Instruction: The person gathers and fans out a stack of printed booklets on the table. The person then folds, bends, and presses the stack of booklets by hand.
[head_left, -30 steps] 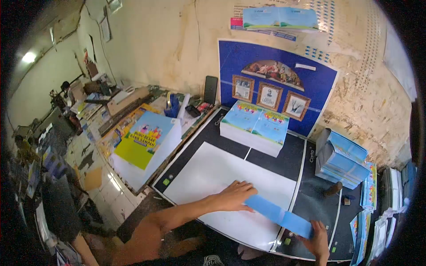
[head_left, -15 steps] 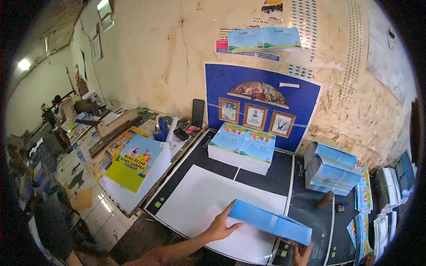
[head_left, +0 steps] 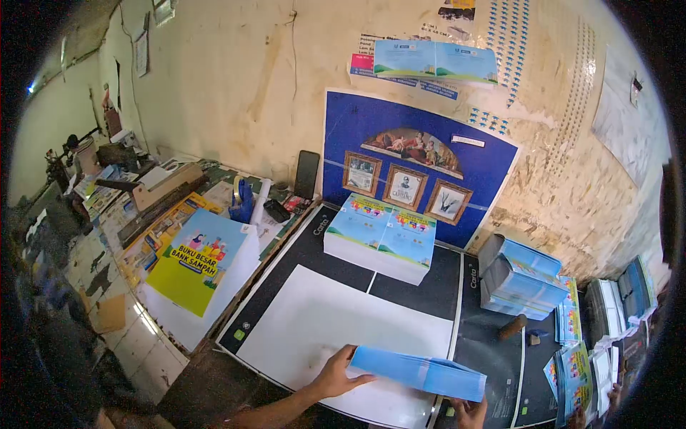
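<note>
From the head view, I see a slim blue bundle point(head_left: 421, 374), pale and sky-toned, long and narrow, with a faint lighter band across its middle and layered edges along its top. It is held above the near right part of a white sheet point(head_left: 336, 314). The left hand point(head_left: 339, 373) grips its left end, thumb in front and fingers reaching behind; the right hand point(head_left: 469, 413) clasps the lower right corner, its fingertips partly hidden by the bundle.
</note>
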`<state>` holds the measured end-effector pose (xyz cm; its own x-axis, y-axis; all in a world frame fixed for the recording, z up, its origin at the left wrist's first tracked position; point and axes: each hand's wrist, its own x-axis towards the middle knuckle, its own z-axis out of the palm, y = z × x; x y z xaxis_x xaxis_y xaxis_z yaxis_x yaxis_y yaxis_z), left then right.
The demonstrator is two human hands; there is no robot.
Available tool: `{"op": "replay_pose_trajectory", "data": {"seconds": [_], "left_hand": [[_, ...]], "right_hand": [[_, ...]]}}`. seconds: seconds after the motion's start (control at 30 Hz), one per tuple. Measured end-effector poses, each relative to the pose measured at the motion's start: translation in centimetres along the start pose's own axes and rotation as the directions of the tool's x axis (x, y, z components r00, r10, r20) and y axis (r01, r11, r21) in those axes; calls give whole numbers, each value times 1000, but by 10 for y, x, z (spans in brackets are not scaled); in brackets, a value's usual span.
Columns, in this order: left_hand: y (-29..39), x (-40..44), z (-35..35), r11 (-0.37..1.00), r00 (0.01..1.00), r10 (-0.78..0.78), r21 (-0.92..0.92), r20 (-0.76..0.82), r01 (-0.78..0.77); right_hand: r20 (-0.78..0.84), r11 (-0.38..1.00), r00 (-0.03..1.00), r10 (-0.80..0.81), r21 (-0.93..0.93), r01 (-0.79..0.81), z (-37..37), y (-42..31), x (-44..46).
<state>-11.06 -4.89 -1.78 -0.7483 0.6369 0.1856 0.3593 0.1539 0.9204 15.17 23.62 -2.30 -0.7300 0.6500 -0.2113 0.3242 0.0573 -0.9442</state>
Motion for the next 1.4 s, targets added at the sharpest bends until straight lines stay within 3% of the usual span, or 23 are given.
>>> {"op": "replay_pose_trajectory", "data": {"seconds": [0.07, 0.17, 0.27, 0.37, 0.47, 0.57, 0.67, 0.8, 0.83, 0.93, 0.97, 1.07, 1.2, 1.3, 1.37, 1.4], "left_hand": [[-14, 7, -2, 990, 989, -64, -113, 130, 79], [-24, 16, 11, 975, 999, 9, -220, 48, 2], [-33, 18, 11, 984, 992, -44, -164, 121, 63], [21, 9, -18, 974, 985, -102, -188, 137, 127], [-3, 0, -15, 969, 988, -102, -212, 116, 125], [-26, 1, -2, 958, 982, -172, -217, 79, 185], [-12, 2, -8, 991, 996, -86, -98, 35, 89], [6, 6, -10, 983, 996, -11, -180, 83, 26], [3, 9, -6, 985, 995, -18, -172, 101, 35], [-35, 12, 15, 994, 994, 27, -105, 105, -16], [-46, 13, 21, 996, 994, 59, -76, 91, -52], [-32, 19, 4, 993, 989, -8, -114, 151, 26], [24, 42, -30, 954, 936, 132, 214, 328, -209], [49, 53, -22, 722, 848, 214, 506, 485, -472], [60, 53, 2, 600, 798, 242, 561, 552, -570], [60, 54, 23, 611, 793, 246, 545, 558, -574]], "right_hand": [[19, 999, 999, 47, -10, -47, -10, 5, 2], [45, 996, 995, 91, -25, -90, -14, 6, 2], [53, 997, 995, 80, -22, -79, -7, 7, 6], [57, 998, 997, 60, -9, -60, 1, 7, 9], [44, 1000, 999, 26, -3, -26, 14, 14, 11], [-5, 998, 999, -44, 38, 45, 21, 29, 15], [-111, 979, 980, -165, 100, 176, 15, 42, 17], [-295, 904, 909, -295, 221, 365, 5, 69, 26], [-325, 888, 926, -193, 344, 306, 11, 62, 24], [-314, 969, 924, -218, 42, 243, -1, 131, 55], [-393, 938, 900, -187, 200, 282, 11, 131, 52], [-285, 998, 957, -61, -8, 61, 14, 86, 26], [-225, 972, 946, -235, -26, 235, -3, 112, 43], [-175, 942, 926, -335, -33, 334, -24, 158, 52], [-73, 987, 985, -156, 16, 158, -34, 154, 51], [-34, 997, 997, -65, 38, 66, -43, 152, 51]]}}
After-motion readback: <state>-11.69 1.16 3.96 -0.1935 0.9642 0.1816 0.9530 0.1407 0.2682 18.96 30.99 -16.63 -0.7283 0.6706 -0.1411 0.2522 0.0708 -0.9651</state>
